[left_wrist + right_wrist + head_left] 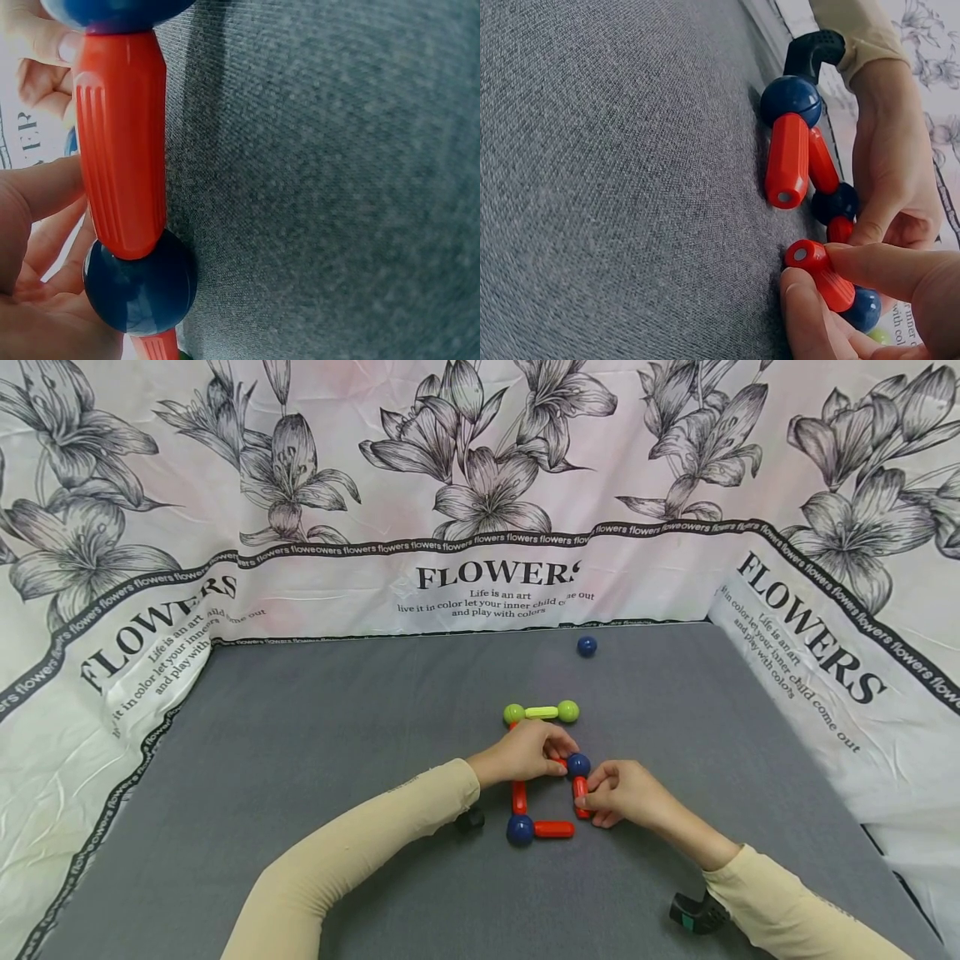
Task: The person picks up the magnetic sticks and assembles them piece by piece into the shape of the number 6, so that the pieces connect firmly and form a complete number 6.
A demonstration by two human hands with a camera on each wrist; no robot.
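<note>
My right hand (626,793) pinches a red rod (832,289) between thumb and fingertip; its bare end faces the right wrist camera. The rod's other end meets a blue ball (578,765). My left hand (525,752) reaches over the figure, fingertips curled at a short red rod (841,229) between that ball and a middle blue ball (140,281). The head view loses the middle ball under the left hand. From it, another red rod (124,142) runs to the front blue ball (520,830), which carries a sideways red rod (553,829).
At the figure's far end, a lime rod (542,712) joins two lime balls. A loose blue ball (587,646) lies near the table's back edge. Flower-printed cloth (480,585) walls the grey table (337,710) at the back and sides.
</note>
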